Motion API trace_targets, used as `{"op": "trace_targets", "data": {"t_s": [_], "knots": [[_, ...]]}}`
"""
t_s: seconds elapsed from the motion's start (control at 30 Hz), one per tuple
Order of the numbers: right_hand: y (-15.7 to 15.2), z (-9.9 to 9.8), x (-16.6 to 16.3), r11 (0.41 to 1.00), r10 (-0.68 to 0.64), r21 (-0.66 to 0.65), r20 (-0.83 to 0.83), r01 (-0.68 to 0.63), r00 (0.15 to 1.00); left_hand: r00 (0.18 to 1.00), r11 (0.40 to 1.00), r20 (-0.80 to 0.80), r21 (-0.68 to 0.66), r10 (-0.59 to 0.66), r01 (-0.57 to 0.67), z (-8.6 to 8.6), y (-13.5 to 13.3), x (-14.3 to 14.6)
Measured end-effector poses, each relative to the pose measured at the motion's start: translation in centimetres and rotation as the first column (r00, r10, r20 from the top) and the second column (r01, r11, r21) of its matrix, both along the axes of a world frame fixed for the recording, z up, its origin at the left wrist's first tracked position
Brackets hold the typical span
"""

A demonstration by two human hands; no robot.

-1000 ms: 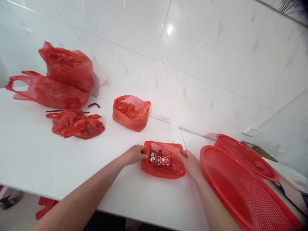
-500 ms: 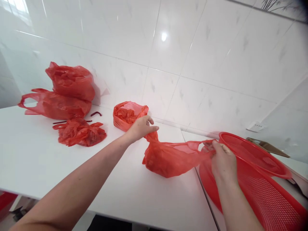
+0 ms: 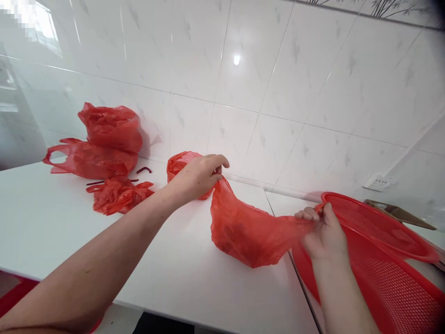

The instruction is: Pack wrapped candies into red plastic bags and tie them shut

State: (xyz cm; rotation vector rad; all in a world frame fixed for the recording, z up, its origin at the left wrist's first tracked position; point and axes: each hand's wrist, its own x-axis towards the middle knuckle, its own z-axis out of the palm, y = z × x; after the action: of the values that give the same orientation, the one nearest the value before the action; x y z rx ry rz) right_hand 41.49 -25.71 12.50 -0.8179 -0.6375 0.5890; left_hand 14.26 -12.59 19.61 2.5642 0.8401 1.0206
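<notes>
A red plastic bag (image 3: 252,232) stretches between my two hands just over the white table. Its left upper corner is pinched in my left hand (image 3: 200,176), and its right end is gathered in the closed fingers of my right hand (image 3: 323,232). Darker contents show dimly through the bag; I cannot make out what they are. Behind my left hand, partly hidden by it, stands another open red bag (image 3: 179,162) with crumpled red plastic inside.
Two full red bags, one (image 3: 111,127) stacked on another (image 3: 93,160), lean at the wall. A crumpled red bag (image 3: 116,195) lies before them, near dark red strips (image 3: 144,170). Red mesh baskets (image 3: 385,273) stand right. A socket (image 3: 378,183) sits on the wall.
My left hand has taken hold of the near bag's left corner and pulled it up. My right hand has turned, its grip gathering the bag's end. The view has shifted slightly.
</notes>
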Motion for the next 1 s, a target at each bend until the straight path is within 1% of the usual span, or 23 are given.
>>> {"op": "trace_targets", "data": {"t_s": [0.07,0.1,0.17,0.23,0.3,0.37,0.4,0.43,0.47,0.53,0.57,0.6,0.67,0.73,0.8,0.87,0.9,0.93,0.97,1.0], "knots": [[0.0,0.6,-1.6,0.992,0.121,-0.019,-0.059,-0.122,0.991,0.996,0.996,-0.031,-0.022,-0.089,0.089,0.0,-1.1,0.8],[0.0,0.9,-2.4,0.985,0.168,-0.040,-0.051,-0.170,0.985,0.990,0.990,-0.023,-0.047,-0.136,0.135,0.1,-1.5,1.3],[-0.1,1.5,-4.0,0.971,0.222,-0.109,0.055,-0.215,0.974,0.977,0.971,0.072,-0.117,-0.202,0.209,0.2,-2.2,2.1],[-0.2,2.0,-5.7,0.951,0.274,-0.203,0.202,-0.234,0.940,0.944,0.936,0.223,-0.203,-0.243,0.288,0.3,-2.5,2.9],[-0.1,2.4,-7.4,0.905,0.377,-0.333,0.338,-0.265,0.862,0.880,0.871,0.349,-0.254,-0.323,0.421,0.3,-2.9,3.5],[0.6,2.5,-8.7,0.856,0.471,-0.438,0.435,-0.276,0.768,0.800,0.799,0.440,-0.254,-0.407,0.545,0.0,-3.3,4.1],[1.1,2.4,-9.2,0.845,0.491,-0.463,0.470,-0.268,0.734,0.774,0.788,0.474,-0.235,-0.419,0.570,-0.4,-3.6,4.3],[1.7,2.2,-9.4,0.845,0.489,-0.470,0.488,-0.254,0.723,0.767,0.806,0.499,-0.202,-0.404,0.556,-0.8,-3.8,4.4],[2.4,2.0,-9.5,0.855,0.466,-0.463,0.489,-0.234,0.738,0.775,0.849,0.515,-0.156,-0.366,0.505,-1.4,-4.0,4.5],[3.7,1.2,-9.3,0.877,0.397,-0.438,0.434,-0.196,0.809,0.815,0.936,0.509,-0.049,-0.276,0.348,-2.8,-4.0,4.7],[4.3,0.8,-9.1,0.884,0.370,-0.428,0.390,-0.189,0.843,0.841,0.957,0.477,-0.001,-0.255,0.291,-3.5,-3.8,4.7],[4.8,0.4,-8.9,0.890,0.345,-0.416,0.346,-0.187,0.872,0.869,0.962,0.421,0.036,-0.259,0.270,-4.3,-3.6,4.7],[5.5,-0.5,-8.6,0.904,0.311,-0.381,0.280,-0.193,0.908,0.912,0.953,0.278,0.070,-0.301,0.293,-5.6,-2.8,4.8],[5.9,-1.2,-8.5,0.909,0.310,-0.358,0.241,-0.212,0.920,0.937,0.949,0.154,0.083,-0.314,0.304,-6.4,-2.0,4.9],[6.1,-1.7,-8.3,0.900,0.343,-0.361,0.240,-0.244,0.908,0.959,0.962,0.102,0.087,-0.265,0.257,-6.9,-1.3,5.0],[6.2,-2.0,-7.9,0.885,0.400,-0.356,0.253,-0.299,0.881,0.971,0.982,0.144,0.040,-0.190,0.186,-7.4,-0.7,5.2],[6.1,-2.1,-7.6,0.880,0.424,-0.340,0.248,-0.332,0.871,0.968,0.987,0.198,-0.021,-0.153,0.160,-7.7,-0.4,5.4],[6.1,-2.3,-7.3,0.870,0.454,-0.323,0.235,-0.372,0.859,0.958,0.982,0.259,-0.109,-0.124,0.157,-8.1,-0.1,5.5],[6.1,-2.5,-6.9,0.857,0.485,-0.307,0.213,-0.413,0.848,0.942,0.959,0.318,-0.218,-0.104,0.180,-8.6,0.2,5.7],[6.2,-2.8,-6.5,0.844,0.512,-0.297,0.191,-0.448,0.838,0.926,0.917,0.368,-0.334,-0.088,0.220,-9.2,0.4,5.9]]}}
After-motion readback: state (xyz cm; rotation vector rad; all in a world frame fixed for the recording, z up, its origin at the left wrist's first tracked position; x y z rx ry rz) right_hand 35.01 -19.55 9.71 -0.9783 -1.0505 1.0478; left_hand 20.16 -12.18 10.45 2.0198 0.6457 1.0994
